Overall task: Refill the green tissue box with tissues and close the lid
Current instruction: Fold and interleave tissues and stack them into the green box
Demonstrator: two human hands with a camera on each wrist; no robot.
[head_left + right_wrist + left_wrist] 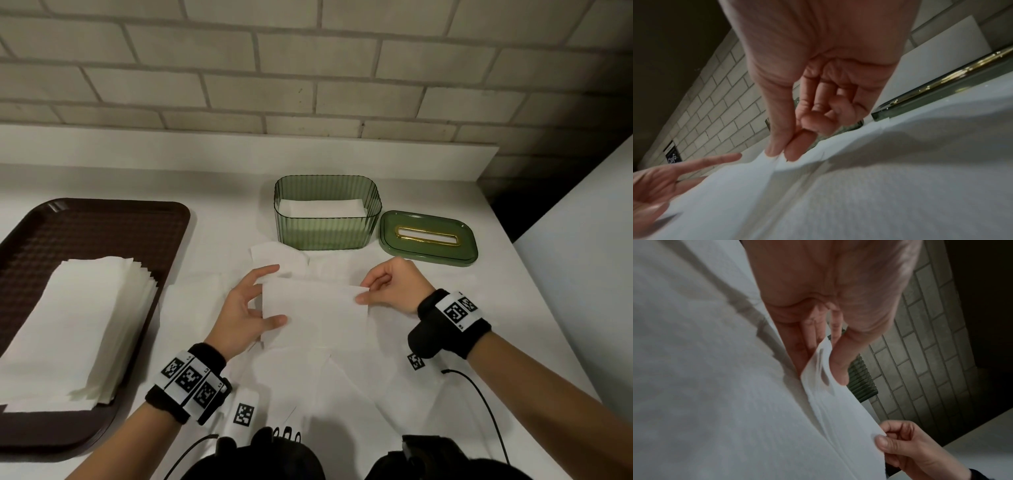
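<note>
A tray (144, 219) sat at the counter's (219, 185) left edge, bearing a stack of tissues (78, 325). The tissue box (327, 228) stood toward the back edge, right of the tray, with tissues inside it. Its lid (428, 253) lay on the counter just beside the box's right side. Nearer the front edge, loose tissues (315, 377) were spread before the box, and both hands held one tissue (315, 308) above them, the left hand (245, 308) at its left edge, the right hand (394, 284) at its right.
</note>
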